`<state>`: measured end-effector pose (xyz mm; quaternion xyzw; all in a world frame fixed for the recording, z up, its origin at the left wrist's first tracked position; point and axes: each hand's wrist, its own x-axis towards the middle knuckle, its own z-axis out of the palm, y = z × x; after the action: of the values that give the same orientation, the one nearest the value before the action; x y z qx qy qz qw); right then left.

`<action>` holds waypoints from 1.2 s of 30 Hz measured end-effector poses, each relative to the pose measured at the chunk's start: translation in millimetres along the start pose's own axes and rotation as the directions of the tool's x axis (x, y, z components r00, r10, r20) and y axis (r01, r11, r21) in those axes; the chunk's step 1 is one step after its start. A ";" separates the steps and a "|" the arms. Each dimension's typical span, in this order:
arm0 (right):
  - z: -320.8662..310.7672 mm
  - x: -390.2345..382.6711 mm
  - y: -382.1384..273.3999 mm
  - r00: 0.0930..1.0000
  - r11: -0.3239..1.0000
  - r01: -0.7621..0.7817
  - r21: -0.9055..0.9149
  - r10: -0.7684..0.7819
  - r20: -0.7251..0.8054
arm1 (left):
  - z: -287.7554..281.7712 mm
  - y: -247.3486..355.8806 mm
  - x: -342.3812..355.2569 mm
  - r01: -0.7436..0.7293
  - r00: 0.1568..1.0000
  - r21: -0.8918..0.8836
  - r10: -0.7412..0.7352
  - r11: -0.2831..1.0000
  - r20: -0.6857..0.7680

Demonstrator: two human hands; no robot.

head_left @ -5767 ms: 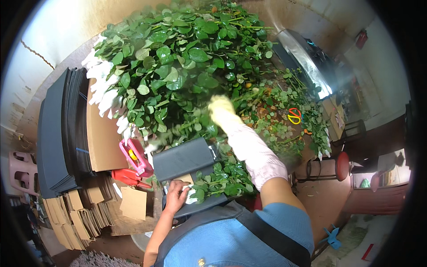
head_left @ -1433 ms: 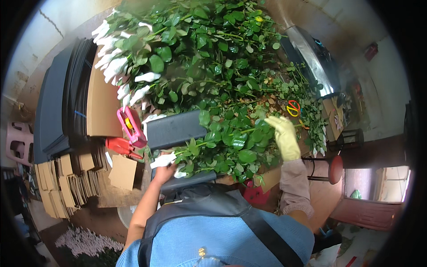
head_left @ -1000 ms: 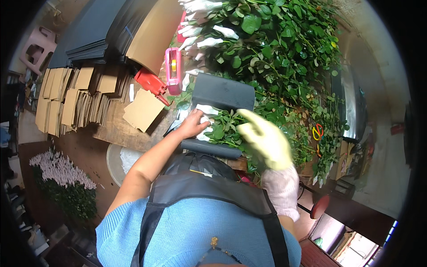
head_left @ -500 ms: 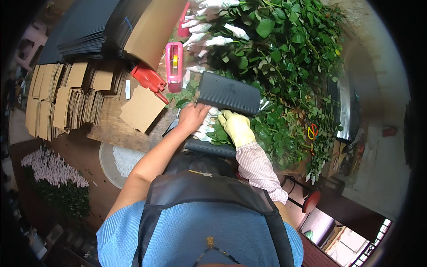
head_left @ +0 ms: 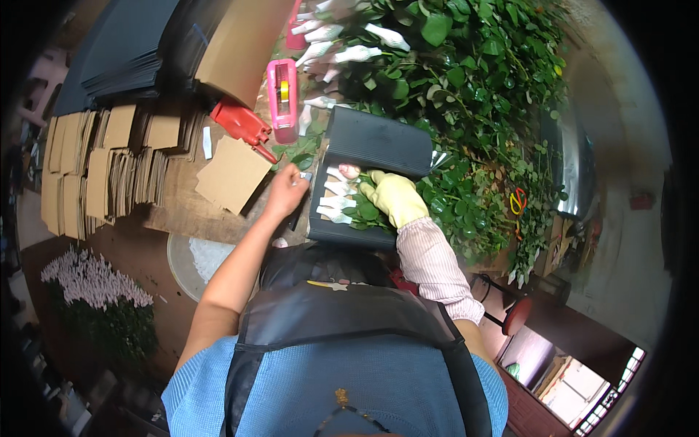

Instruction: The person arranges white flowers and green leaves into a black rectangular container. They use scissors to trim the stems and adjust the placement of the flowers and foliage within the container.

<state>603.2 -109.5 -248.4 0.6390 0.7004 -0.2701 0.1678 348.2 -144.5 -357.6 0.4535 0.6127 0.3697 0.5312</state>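
A dark corrugated wrapper [head_left: 378,138] lies open in front of me, its far flap raised. Inside it sits a row of roses in white netting sleeves [head_left: 336,203], with leaves to their right. At the far end of the row shows a bare pale-pink rose [head_left: 349,171]. My right hand [head_left: 397,199], in a pale yellow glove, closes its fingertips about the stem just right of that bud. My bare left hand [head_left: 288,192] is closed beside the wrapper's left edge; a small greyish thing shows at its fingertips, too small to name.
Left on the wooden table lie brown cardboard pieces [head_left: 233,175], a red tool [head_left: 240,122] and a pink tape dispenser [head_left: 282,102]. Leafy stems [head_left: 480,80] heap up at the far right, with yellow-handled scissors [head_left: 518,201] beside them. A basin [head_left: 182,266] stands below the table edge.
My left hand has drawn back leftward from the roses to outside the wrapper. My right hand has shifted slightly right, and the bare pink bud has come into sight.
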 end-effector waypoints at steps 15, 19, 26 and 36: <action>21.3 25.6 -8.1 0.994 0.981 -0.098 -0.170 0.106 0.038 | 31.7 3.6 20.8 -0.053 0.898 -0.309 -0.090 0.950 -0.431; 0.5 7.1 -6.7 0.998 0.999 0.017 -0.049 -0.013 0.066 | -3.7 17.4 -1.8 -0.349 0.935 -0.043 0.345 0.936 -0.079; 22.7 9.4 -13.1 1.000 0.977 0.000 -0.213 -0.003 -0.013 | 22.4 29.6 1.9 -0.105 0.952 0.459 -0.044 0.882 0.302; 29.0 14.3 -10.0 0.998 0.980 0.003 -0.198 -0.017 -0.068 | 57.2 -4.0 -5.0 -0.030 0.997 0.053 0.026 0.998 0.079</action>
<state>588.3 -115.5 -278.2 0.6246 0.7324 -0.1778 0.2046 404.1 -152.2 -369.0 0.4903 0.5948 0.3423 0.5373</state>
